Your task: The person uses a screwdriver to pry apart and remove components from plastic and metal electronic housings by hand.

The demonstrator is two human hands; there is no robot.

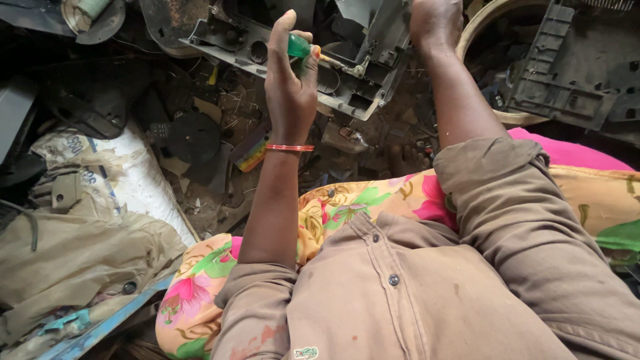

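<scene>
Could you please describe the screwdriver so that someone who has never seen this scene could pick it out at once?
Start at the big grey plastic housing lying among dark scrap at the top middle. The left hand, with an orange bangle at its wrist, is raised in front of it, and the screwdriver sits in its fingers, tip on the housing. Its translucent green handle with an orange collar is the only bright tool there.

the screwdriver (303,48) had a glossy green plastic handle and a thin metal shaft. the grey housing (353,80) at 12 o'clock looked like matt, dusty moulded plastic. the sack (133,180) at 9 o'clock was coarse woven white cloth, the bangle (290,147) shiny.
</scene>
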